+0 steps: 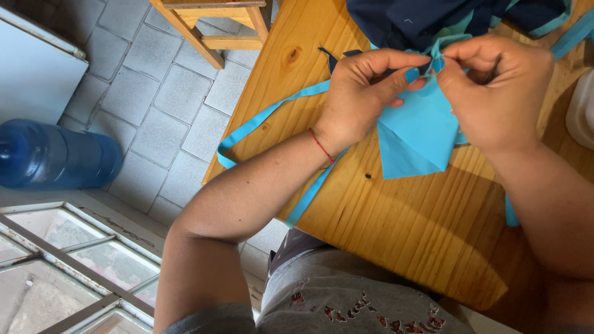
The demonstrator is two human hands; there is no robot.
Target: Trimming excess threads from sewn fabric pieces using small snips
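My left hand (365,93) and my right hand (498,89) meet over a wooden table (402,222). Both pinch the top edge of a light blue piece of fabric (417,139) between thumb and fingers. The fabric hangs down onto the table as a folded, pointed panel. A long light blue strap (260,120) runs from the fabric to the left, loops off the table's edge and comes back under my left wrist. A red thread bracelet (322,146) circles my left wrist. A dark navy garment (433,18) with light blue trim lies just beyond my hands.
A wooden chair or stool (213,28) stands on the grey tiled floor (154,105) to the left. A large blue water bottle (55,154) lies beside a white appliance (37,68). A metal-framed window (68,260) is at lower left. A white object (583,111) sits at the right edge.
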